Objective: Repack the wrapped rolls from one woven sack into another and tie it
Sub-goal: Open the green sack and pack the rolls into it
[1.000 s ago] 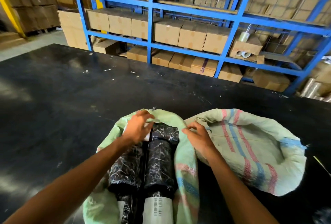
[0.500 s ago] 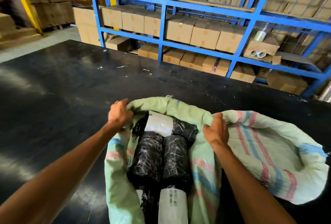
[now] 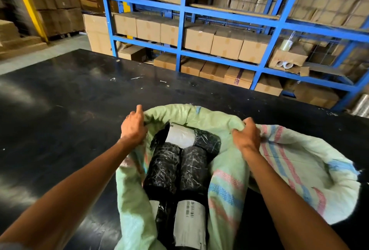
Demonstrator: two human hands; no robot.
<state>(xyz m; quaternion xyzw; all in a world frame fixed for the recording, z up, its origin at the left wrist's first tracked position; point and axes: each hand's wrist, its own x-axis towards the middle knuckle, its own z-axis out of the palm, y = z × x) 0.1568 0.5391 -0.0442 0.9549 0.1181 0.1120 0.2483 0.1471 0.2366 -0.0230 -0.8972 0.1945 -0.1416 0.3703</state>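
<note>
Head view: empty sack (image 3: 311,171) beside filled sack (image 3: 223,185).

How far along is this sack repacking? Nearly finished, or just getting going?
Mostly packed, it seems: several wrapped rolls already lie inside the green sack, and the striped sack beside it looks limp and empty. In hand now: the left hand and right hand each grip that sack's rim, holding the mouth open. Left to do: gathering the mouth and tying it.
</note>
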